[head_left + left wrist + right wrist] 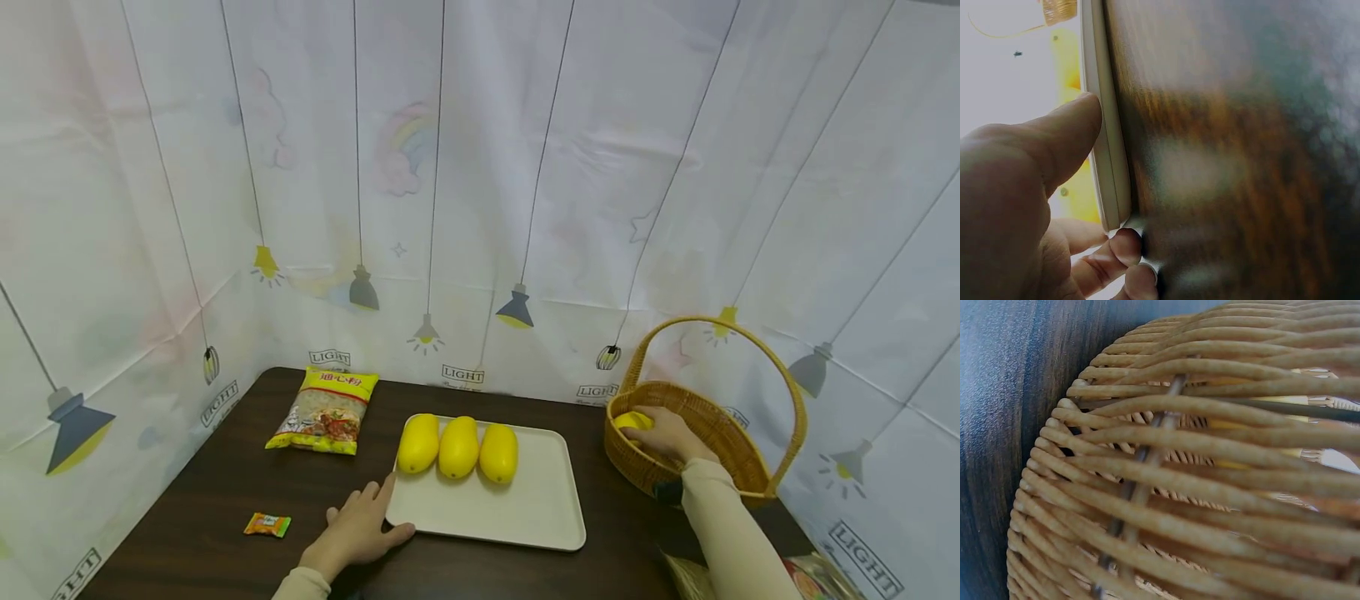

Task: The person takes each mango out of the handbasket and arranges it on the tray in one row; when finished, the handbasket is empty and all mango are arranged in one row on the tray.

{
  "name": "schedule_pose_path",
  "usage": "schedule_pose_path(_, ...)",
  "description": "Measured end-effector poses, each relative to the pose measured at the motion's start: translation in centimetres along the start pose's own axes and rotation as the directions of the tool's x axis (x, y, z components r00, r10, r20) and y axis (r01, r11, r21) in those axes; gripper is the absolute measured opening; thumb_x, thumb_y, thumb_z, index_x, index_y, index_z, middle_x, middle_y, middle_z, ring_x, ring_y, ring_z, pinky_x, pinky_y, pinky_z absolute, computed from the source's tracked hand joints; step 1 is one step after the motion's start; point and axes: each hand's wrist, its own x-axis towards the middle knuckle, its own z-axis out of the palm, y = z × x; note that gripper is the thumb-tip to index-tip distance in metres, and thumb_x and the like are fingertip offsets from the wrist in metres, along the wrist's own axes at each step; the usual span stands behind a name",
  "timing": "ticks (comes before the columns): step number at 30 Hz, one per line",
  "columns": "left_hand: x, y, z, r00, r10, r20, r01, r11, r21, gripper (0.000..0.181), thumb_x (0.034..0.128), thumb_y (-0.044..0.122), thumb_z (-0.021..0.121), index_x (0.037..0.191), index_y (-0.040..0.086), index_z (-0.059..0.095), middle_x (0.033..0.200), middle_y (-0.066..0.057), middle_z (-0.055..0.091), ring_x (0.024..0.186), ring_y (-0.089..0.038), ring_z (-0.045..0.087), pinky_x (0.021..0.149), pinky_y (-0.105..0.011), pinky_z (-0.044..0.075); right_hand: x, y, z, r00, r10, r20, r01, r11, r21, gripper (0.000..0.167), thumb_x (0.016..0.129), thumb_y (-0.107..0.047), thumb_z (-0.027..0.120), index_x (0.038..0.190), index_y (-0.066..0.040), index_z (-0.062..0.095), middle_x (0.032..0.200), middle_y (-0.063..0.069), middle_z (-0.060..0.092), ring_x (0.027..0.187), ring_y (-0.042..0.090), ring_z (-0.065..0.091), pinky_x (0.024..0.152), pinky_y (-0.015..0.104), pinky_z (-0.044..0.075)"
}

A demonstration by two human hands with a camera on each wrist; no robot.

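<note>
Three yellow oblong fruits (458, 448) lie side by side at the left of a white rectangular tray (528, 500). My left hand (356, 527) rests at the tray's near left corner, fingers spread, its thumb and forefinger touching the rim. In the left wrist view, the thumb (1063, 137) lies against the tray's edge (1107, 144). My right hand (663, 432) reaches over the near side of a wicker basket (637, 462) and grips another yellow oblong fruit (634, 421) inside it. Only the basket's weave (1179, 469) fills most of the right wrist view, hiding that hand.
A yellow-topped food packet (324, 412) lies at the back left of the dark table (217, 475). Nearer me is a small orange and green wrapped sweet (267, 524). The basket's tall handle (720, 321) arches upward. More packages (817, 575) lie at the lower right, partly behind my sleeve.
</note>
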Motion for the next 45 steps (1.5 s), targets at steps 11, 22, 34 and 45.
schedule_pose_path(11,-0.2,0.1,-0.1,1.000,0.007,-0.009,-0.007,1.000,0.001,0.094,0.0868,0.064,0.067,0.158,0.014,0.033,0.135,-0.014,0.053,0.111,-0.033,0.053,0.084,-0.067,0.037,0.3,0.5,0.7,1.000,-0.014,0.002,0.014,0.999,-0.040,0.068,0.095,-0.042,0.063,0.140,0.008,0.052,0.140,0.041,0.048,0.129,0.060,0.043,0.103,0.068,0.039)
schedule_pose_path(22,0.0,0.1,0.0,1.000,0.005,-0.005,-0.005,1.000,0.000,0.095,0.0862,0.065,0.067,0.159,0.015,0.032,0.128,-0.012,0.054,0.105,-0.030,0.051,0.080,-0.062,0.036,0.6,0.3,1.2,0.998,-0.044,-0.043,0.043,0.998,-0.045,0.059,0.091,-0.030,0.068,0.136,0.006,0.057,0.139,0.042,0.047,0.128,0.061,0.043,0.104,0.068,0.039)
schedule_pose_path(34,0.0,0.1,0.0,1.000,-0.001,-0.004,0.001,1.000,-0.001,0.094,0.0864,0.064,0.067,0.159,0.015,0.033,0.128,-0.012,0.054,0.105,-0.030,0.052,0.081,-0.063,0.037,0.6,0.9,1.3,0.996,-0.064,-0.055,0.061,0.997,-0.056,0.058,0.089,-0.030,0.072,0.134,0.005,0.060,0.138,0.040,0.050,0.128,0.060,0.044,0.104,0.068,0.039)
schedule_pose_path(45,0.3,-0.2,0.3,1.000,0.002,-0.002,-0.002,1.000,0.005,0.096,0.0853,0.068,0.066,0.159,0.015,0.032,0.132,-0.013,0.054,0.109,-0.032,0.053,0.084,-0.067,0.037,-0.9,0.8,-0.6,0.997,-0.049,-0.057,0.048,0.998,-0.031,0.071,0.089,-0.044,0.072,0.137,0.006,0.057,0.143,0.042,0.042,0.131,0.062,0.039,0.104,0.071,0.036)
